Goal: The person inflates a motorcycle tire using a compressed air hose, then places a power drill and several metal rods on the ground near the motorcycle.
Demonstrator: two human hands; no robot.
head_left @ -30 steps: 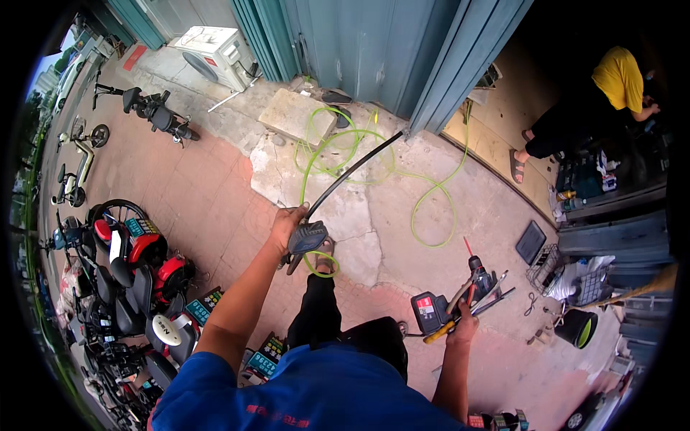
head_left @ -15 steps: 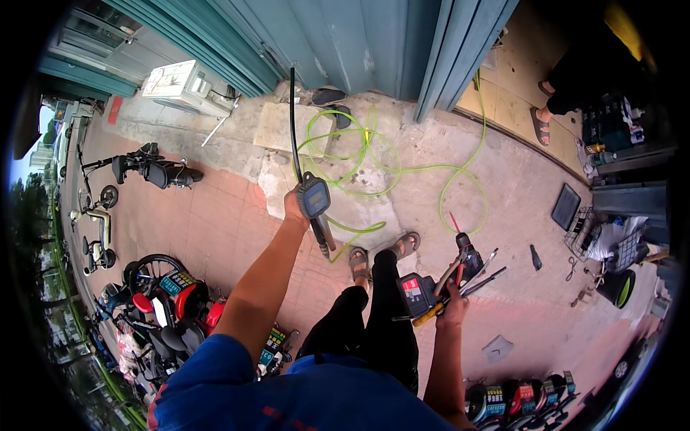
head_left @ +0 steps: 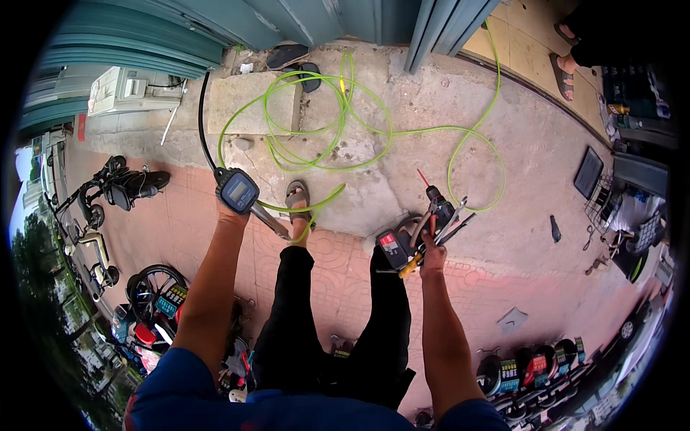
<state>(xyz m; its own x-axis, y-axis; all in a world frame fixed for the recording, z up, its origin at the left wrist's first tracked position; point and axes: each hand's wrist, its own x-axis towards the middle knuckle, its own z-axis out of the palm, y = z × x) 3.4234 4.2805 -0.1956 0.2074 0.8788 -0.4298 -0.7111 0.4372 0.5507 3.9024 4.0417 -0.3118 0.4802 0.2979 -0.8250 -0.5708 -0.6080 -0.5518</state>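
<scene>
My left hand (head_left: 232, 214) is closed around a tyre inflator (head_left: 240, 189) with a square digital gauge. A stiff black hose (head_left: 202, 122) rises from its top, and its metal handle slants down to the right. A bright green air hose (head_left: 391, 133) runs near the handle's end and lies in loose loops on the ground. My right hand (head_left: 433, 258) grips a cordless drill (head_left: 441, 207) with a long red bit, bundled with several hand tools. One has a yellow handle (head_left: 410, 266); slim metal shafts (head_left: 458, 225) stick out on the right. The hand partly hides the bundle.
Slippers (head_left: 305, 75) lie by a concrete slab (head_left: 251, 104) before the blue metal shutter. An outdoor air-conditioner unit (head_left: 128, 92) stands far left. Parked scooters (head_left: 169, 298) line the lower left. Another person's sandalled foot (head_left: 563, 75) is in the doorway. A wire basket (head_left: 600, 197) sits right.
I have stepped forward, my left foot now on the concrete. My left hand has swung left with the inflator. My right hand has shifted slightly up and left, still holding the drill bundle.
</scene>
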